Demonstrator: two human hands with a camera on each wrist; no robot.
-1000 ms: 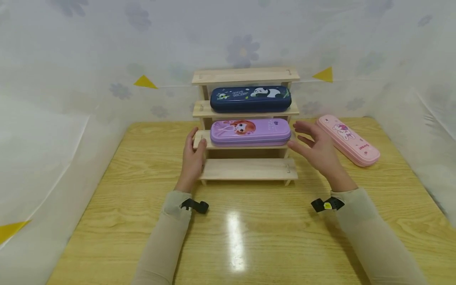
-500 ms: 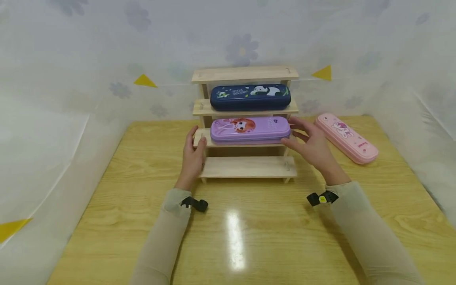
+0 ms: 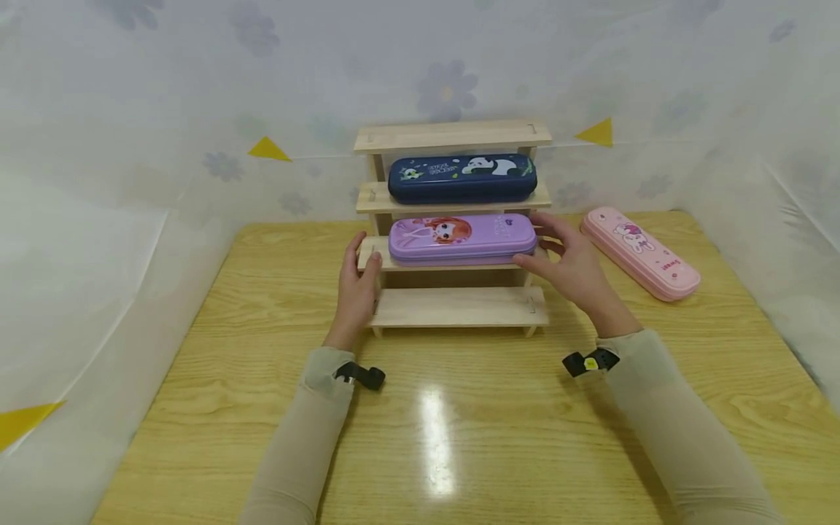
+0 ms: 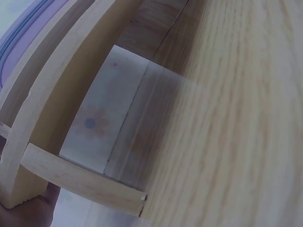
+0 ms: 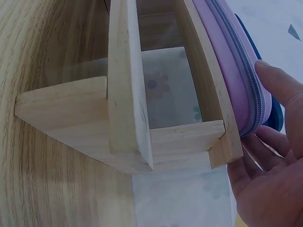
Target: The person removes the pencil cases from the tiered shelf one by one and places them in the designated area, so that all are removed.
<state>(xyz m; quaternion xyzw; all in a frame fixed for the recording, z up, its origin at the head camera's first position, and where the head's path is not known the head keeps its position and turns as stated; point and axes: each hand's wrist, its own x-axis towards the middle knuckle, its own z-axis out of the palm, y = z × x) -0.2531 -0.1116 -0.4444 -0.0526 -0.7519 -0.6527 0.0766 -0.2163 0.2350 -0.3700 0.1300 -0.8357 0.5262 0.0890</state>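
A purple pencil case (image 3: 462,238) printed with a red-haired girl lies on the second step from the bottom of a wooden stepped rack (image 3: 459,308). My right hand (image 3: 571,270) holds the case's right end, thumb at its front edge and fingers behind. In the right wrist view the thumb (image 5: 277,80) reaches over the zipped side of the case (image 5: 236,71). My left hand (image 3: 356,299) grips the left end of that same step; the left wrist view shows only a bit of the hand (image 4: 31,213) under the wood.
On the step above lies a navy panda pencil case (image 3: 462,179). A pink rabbit pencil case (image 3: 642,254) lies slanted on the wood-grain table (image 3: 499,430), right of the rack. White flowered sheeting (image 3: 315,73) with yellow triangles surrounds the table at the back and sides.
My right hand has moved left onto the right end of the purple pencil case, its thumb now at the front edge. The left hand stays on the rack.
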